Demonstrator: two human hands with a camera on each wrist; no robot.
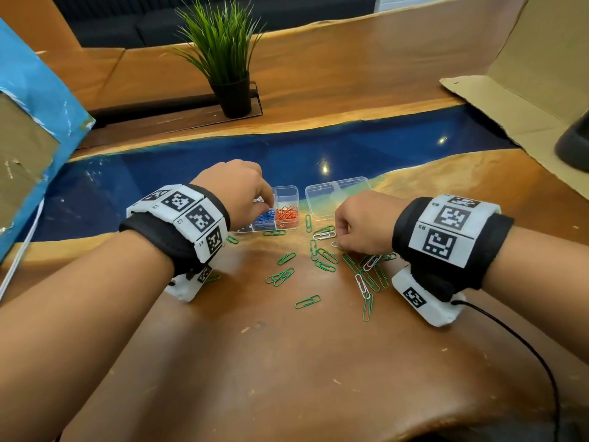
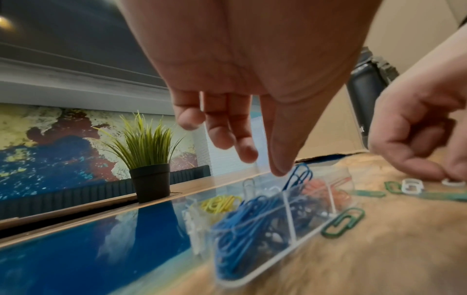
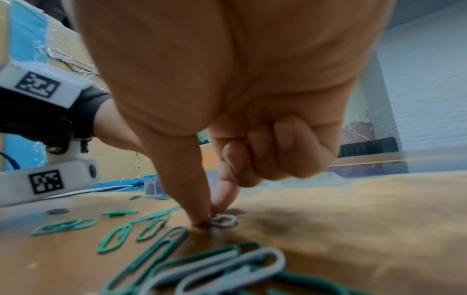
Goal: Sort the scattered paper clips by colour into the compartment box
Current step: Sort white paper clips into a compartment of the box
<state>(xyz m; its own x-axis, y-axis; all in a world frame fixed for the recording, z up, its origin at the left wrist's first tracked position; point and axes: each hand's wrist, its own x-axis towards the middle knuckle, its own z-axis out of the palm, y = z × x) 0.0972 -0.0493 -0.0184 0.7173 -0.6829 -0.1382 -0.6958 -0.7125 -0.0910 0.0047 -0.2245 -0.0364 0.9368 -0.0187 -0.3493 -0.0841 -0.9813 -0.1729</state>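
Observation:
The clear compartment box (image 1: 286, 190) sits at the edge of the blue resin strip and holds blue clips (image 1: 266, 216), orange-red clips (image 1: 287, 213) and yellow clips (image 2: 220, 202) in separate cells. My left hand (image 1: 266, 202) hovers over the box with fingers hanging straight down and nothing gripped. One blue clip (image 2: 298, 175) stands upright just beside the thumb tip. My right hand (image 1: 339, 245) is down on the wood, thumb and index pinching a white clip (image 3: 223, 219). Several green clips (image 1: 307, 301) and a few white clips (image 1: 360, 283) lie scattered around it.
The box's clear lid (image 1: 338, 196) lies open to the right of the box. A potted plant (image 1: 229, 87) stands at the back, cardboard (image 1: 526, 100) at the right, a blue-covered board (image 1: 32, 122) at the left. A black cable (image 1: 526, 346) trails from my right wrist.

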